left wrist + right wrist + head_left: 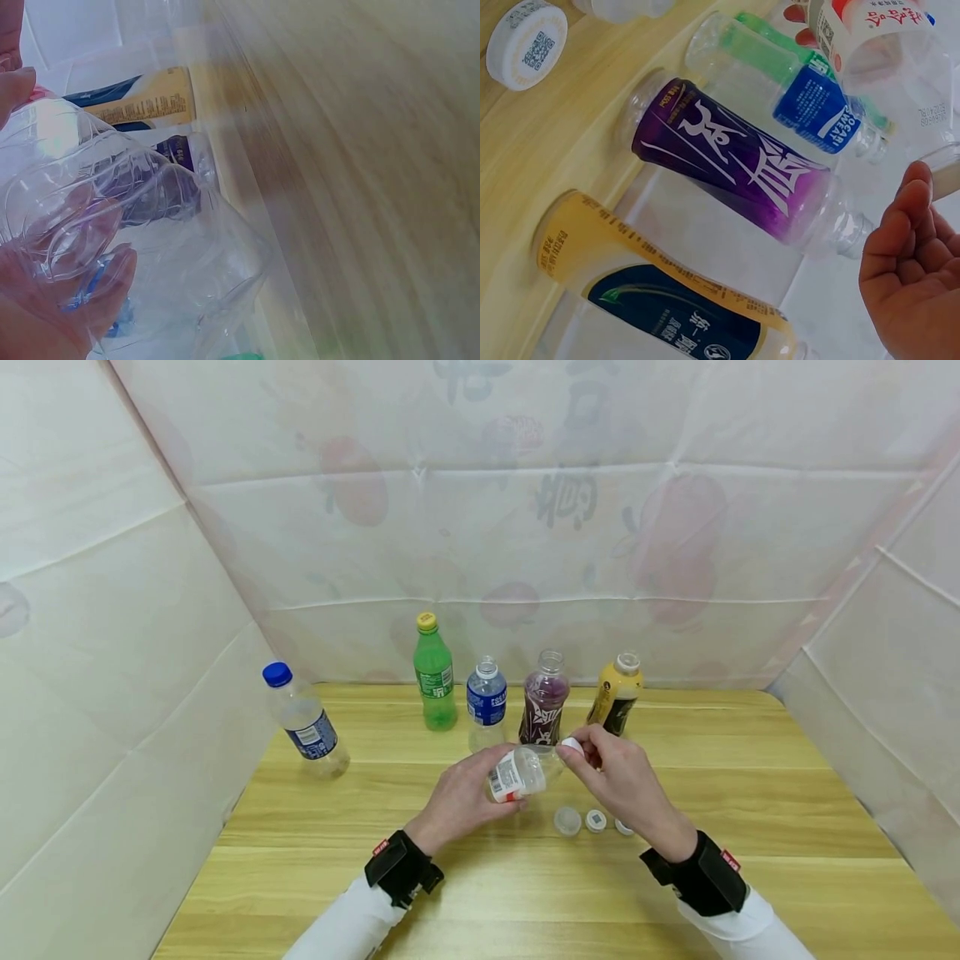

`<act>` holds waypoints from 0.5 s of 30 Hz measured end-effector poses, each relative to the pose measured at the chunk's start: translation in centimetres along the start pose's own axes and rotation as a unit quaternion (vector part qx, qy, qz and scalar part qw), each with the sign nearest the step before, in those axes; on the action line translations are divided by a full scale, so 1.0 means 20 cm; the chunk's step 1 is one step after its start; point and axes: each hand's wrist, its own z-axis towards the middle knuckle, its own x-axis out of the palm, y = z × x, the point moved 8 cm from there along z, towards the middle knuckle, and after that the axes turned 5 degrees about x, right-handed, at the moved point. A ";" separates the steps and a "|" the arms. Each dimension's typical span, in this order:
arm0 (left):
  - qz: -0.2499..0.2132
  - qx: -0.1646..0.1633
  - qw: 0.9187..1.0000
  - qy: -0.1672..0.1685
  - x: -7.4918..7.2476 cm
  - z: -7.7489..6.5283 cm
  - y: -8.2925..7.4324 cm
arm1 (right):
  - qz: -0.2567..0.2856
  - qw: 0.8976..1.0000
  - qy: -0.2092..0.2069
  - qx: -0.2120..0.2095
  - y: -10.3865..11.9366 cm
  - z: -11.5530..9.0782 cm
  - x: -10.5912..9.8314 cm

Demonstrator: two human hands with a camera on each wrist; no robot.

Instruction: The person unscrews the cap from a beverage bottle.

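My left hand (467,789) grips a clear plastic bottle (517,774) with a white and red label, tilted so its neck points right. At that neck, my right hand (626,777) pinches a white cap (572,745) between thumb and fingers. The right wrist view shows the cap (946,178) at the bottle's mouth. Through the bottle's clear wall (225,262), fingers of the left hand show in the left wrist view. On the table below lie a translucent cap (567,821) and a white cap (596,821), with another white cap (623,827) partly hidden by the right hand.
Behind the hands stand a green bottle (434,681) with a yellow cap, and uncapped blue-labelled (487,700), purple (545,697) and yellow (619,689) bottles. A blue-capped bottle (311,733) stands at left. White cloth (480,543) encloses the wooden table (525,893).
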 end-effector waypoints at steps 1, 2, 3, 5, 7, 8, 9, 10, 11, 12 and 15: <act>0.000 0.001 1.000 0.000 0.00 0.00 0.00 | 0.001 1.000 0.005 -0.002 0.00 0.00 0.00; 0.000 0.002 1.000 0.000 0.00 0.00 0.00 | 0.001 1.000 0.009 -0.004 0.00 0.00 0.00; 0.000 0.003 1.000 0.001 0.00 0.00 0.00 | 0.003 1.000 0.012 -0.007 0.00 0.00 0.01; 0.000 0.004 1.000 0.002 0.00 0.00 0.00 | 0.003 1.000 0.014 -0.017 0.01 0.00 0.01; -0.002 0.004 1.000 0.004 0.00 0.00 0.01 | 0.001 0.999 0.013 -0.030 0.01 0.00 0.01; -0.003 0.003 1.000 0.005 0.00 0.00 0.01 | 0.000 0.999 0.012 -0.036 0.01 0.00 0.01; -0.004 0.003 1.000 0.007 0.00 0.01 0.01 | 0.000 0.999 0.011 -0.042 0.02 0.00 0.01; -0.005 0.003 1.000 0.008 0.00 0.01 0.01 | -0.001 0.999 0.011 -0.047 0.02 0.00 0.01; -0.006 0.003 1.000 0.010 0.00 0.01 0.01 | -0.002 0.999 0.011 -0.050 0.02 0.00 0.01; -0.007 0.002 1.000 0.011 0.00 0.01 0.01 | -0.003 0.999 0.012 -0.052 0.02 0.00 0.01; -0.013 0.001 1.000 0.013 0.01 0.01 0.01 | -0.005 0.998 0.016 -0.058 0.02 0.00 0.01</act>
